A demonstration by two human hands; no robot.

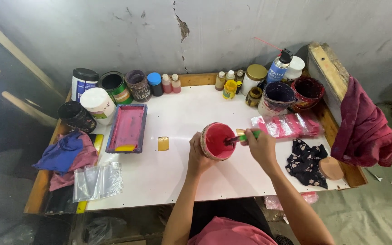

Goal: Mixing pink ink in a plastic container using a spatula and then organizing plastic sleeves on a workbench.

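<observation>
Viewed from above: my left hand (199, 156) wraps its fingers around the red paint tub (217, 140) at mid-desk (178, 177) to keep it steady, while my right hand (260, 146) pinches a green-handled brush (241, 137) dipped into the paint.

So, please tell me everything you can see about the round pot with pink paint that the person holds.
The pot is a small round container, tilted toward the camera, its outer wall smeared with dried paint. Inside, it is coated with glossy pink-red paint. It rests on the white table, near the middle. The left hand grips its left side. The right hand holds a green-handled tool whose dark end dips into the paint. What the pot is made of cannot be told.
</observation>
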